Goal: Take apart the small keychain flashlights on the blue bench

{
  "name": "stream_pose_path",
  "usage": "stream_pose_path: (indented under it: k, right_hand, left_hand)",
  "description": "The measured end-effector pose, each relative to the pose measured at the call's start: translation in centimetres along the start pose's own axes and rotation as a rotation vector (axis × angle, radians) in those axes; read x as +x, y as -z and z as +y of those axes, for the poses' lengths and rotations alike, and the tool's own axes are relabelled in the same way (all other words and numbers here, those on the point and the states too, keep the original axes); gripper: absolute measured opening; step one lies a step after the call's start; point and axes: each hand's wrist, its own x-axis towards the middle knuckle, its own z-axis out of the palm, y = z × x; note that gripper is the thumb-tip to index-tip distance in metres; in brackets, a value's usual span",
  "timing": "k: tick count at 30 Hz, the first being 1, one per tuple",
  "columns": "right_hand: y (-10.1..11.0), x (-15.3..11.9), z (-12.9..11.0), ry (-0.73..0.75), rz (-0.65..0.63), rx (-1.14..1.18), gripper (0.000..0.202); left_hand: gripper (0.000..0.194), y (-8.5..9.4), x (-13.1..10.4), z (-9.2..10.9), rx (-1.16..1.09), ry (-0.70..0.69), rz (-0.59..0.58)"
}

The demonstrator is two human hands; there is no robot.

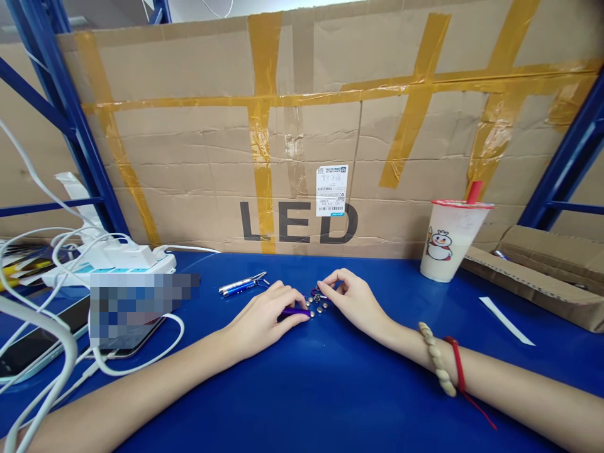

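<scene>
My left hand [267,318] is closed around a slim purple tube [293,311], like the body of a small pen light, which lies almost level just above the blue table [325,390]. At the thumb tip is a small silver button cell [312,314]. My right hand [355,303] pinches a small purple and silver end piece [315,292]; the fingers partly hide it. Between the hands lie several more button cells [319,309]. Left of them rest two slim pen lights side by side, one silver [238,283] and one blue [240,289].
A milky drink cup [441,245] with a red straw stands at the back right, near an open cardboard box [542,283] and a white strip [507,321]. Phones [38,343], white cables and a power strip [155,264] crowd the left. A large carton [202,170] walls off the back.
</scene>
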Motion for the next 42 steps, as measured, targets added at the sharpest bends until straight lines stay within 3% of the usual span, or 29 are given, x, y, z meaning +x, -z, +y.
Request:
stream_pose_path:
  k: [8, 33, 42]
  right_hand:
    - [-0.02, -0.17, -0.67, -0.048, 0.024, -0.035, 0.013]
    - [-0.23, -0.27, 0.26, 0.052, -0.070, -0.097, 0.014]
    - [-0.16, -0.29, -0.36, 0.096, -0.065, 0.026, 0.016]
  left_hand:
    - [0.020, 0.07, 0.07, -0.05, 0.015, -0.029, -0.042]
    - [0.015, -0.29, 0.15, -0.21, 0.101, 0.013, 0.060]
    - [0.012, -0.39, -0.01, -0.20, 0.110, 0.025, 0.096]
